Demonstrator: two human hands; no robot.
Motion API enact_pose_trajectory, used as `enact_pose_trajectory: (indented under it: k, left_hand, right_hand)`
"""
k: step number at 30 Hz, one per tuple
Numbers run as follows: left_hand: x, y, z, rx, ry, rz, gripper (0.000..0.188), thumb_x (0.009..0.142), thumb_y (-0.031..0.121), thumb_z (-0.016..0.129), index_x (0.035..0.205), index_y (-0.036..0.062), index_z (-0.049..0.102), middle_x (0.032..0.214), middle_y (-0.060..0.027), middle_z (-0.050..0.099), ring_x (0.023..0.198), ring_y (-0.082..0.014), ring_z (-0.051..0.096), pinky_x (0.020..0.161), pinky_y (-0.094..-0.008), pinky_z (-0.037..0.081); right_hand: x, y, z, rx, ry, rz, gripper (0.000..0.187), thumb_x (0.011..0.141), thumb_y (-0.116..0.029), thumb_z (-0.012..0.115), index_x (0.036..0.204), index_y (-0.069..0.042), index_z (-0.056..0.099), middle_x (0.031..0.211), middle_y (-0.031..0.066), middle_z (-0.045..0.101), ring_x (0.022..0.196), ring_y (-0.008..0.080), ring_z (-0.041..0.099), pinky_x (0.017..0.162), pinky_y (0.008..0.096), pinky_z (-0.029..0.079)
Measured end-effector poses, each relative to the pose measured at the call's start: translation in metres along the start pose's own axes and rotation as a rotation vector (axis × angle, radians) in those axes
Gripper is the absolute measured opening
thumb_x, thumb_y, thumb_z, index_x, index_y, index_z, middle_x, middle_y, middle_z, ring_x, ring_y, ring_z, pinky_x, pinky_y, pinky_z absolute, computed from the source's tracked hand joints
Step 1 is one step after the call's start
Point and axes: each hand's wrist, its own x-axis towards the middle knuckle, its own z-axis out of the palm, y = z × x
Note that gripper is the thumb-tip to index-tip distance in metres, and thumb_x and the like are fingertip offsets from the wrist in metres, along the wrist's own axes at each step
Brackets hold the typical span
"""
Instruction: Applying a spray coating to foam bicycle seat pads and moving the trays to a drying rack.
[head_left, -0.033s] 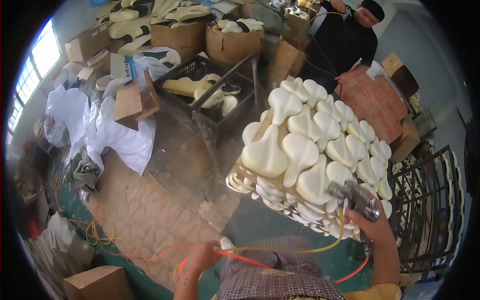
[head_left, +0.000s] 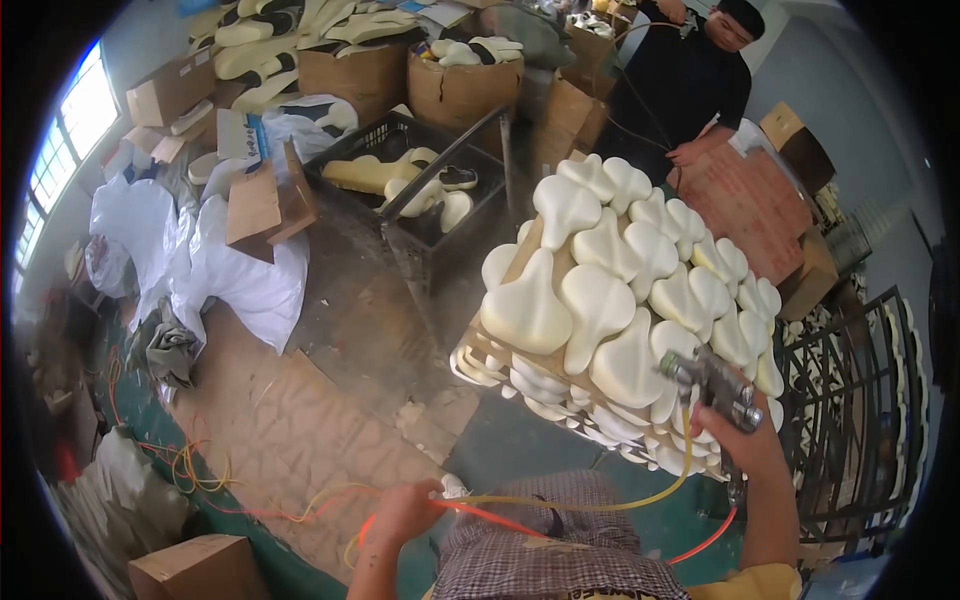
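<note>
One far-off right hand (head_left: 738, 432) I watch is closed on a spray gun (head_left: 722, 387), and the left hand (head_left: 398, 515) curls round hoses (head_left: 600, 504), maybe so they don't tangle.

Shiny metal spray gun (head_left: 720, 380)

Spray gun nudged forward over the pale pads.
The right hand (head_left: 738, 430) has moved the spray gun (head_left: 722, 392) slightly forward and to the right above the pale pads (head_left: 625, 362), and the upper end of the yellow hose (head_left: 688, 455) has risen with it; the view has shifted slightly, leaving the black crate (head_left: 335, 160) marginally farther left.
</note>
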Motion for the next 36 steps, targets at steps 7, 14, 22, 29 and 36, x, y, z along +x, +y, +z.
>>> enact_pose_trajectory:
  k: [7, 14, 22, 29, 36]
  left_hand:
    - [0.020, 0.037, -0.013, 0.040, -0.192, -0.056, 0.031, 0.074, 0.031, 0.067, 0.099, 0.0126, 0.065, 0.087, -0.0153, 0.066, 0.085, -0.0348, 0.062, 0.074, -0.0417, 0.049]
    - [0.022, 0.055, 0.015, 0.100, -0.058, 0.095, 0.029, 0.070, 0.028, 0.071, 0.094, 0.0124, 0.066, 0.069, -0.0156, 0.063, 0.071, -0.0340, 0.062, 0.064, -0.0411, 0.049]
    - [0.016, 0.100, 0.058, 0.204, -0.108, 0.046, 0.033, 0.073, 0.037, 0.069, 0.097, 0.0145, 0.066, 0.072, -0.0151, 0.064, 0.072, -0.0345, 0.063, 0.067, -0.0421, 0.050]
    - [0.008, 0.121, 0.122, 0.269, -0.126, 0.105, 0.031, 0.074, 0.037, 0.068, 0.096, 0.0160, 0.067, 0.071, -0.0147, 0.064, 0.073, -0.0334, 0.063, 0.066, -0.0422, 0.050]
    - [-0.012, 0.137, 0.142, 0.272, -0.210, 0.119, 0.028, 0.075, 0.035, 0.067, 0.096, 0.0158, 0.066, 0.073, -0.0142, 0.065, 0.073, -0.0330, 0.063, 0.067, -0.0415, 0.050]
  right_hand:
    - [-0.016, 0.002, -0.014, 0.026, -0.199, 0.032, 0.057, 0.078, -0.006, 0.068, 0.129, 0.001, 0.043, 0.090, 0.0055, 0.060, 0.075, 0.0111, 0.059, 0.069, 0.0278, 0.050]
    - [-0.030, 0.024, -0.055, 0.022, -0.205, 0.057, 0.054, 0.080, -0.006, 0.067, 0.128, -0.001, 0.045, 0.090, 0.0048, 0.060, 0.075, 0.0099, 0.058, 0.069, 0.0254, 0.049]
    - [-0.043, 0.055, -0.114, -0.028, -0.191, 0.051, 0.051, 0.080, -0.004, 0.065, 0.127, 0.001, 0.044, 0.089, 0.0035, 0.060, 0.073, 0.0083, 0.056, 0.069, 0.0252, 0.050]
    - [-0.049, 0.095, -0.168, 0.029, 0.042, -0.092, 0.052, 0.081, -0.007, 0.064, 0.128, 0.000, 0.044, 0.092, 0.0036, 0.060, 0.071, 0.0088, 0.055, 0.067, 0.0249, 0.049]
    - [-0.089, 0.108, -0.170, 0.045, -0.032, -0.066, 0.051, 0.081, -0.006, 0.065, 0.128, -0.002, 0.045, 0.093, 0.0028, 0.060, 0.078, 0.0068, 0.055, 0.071, 0.0232, 0.048]
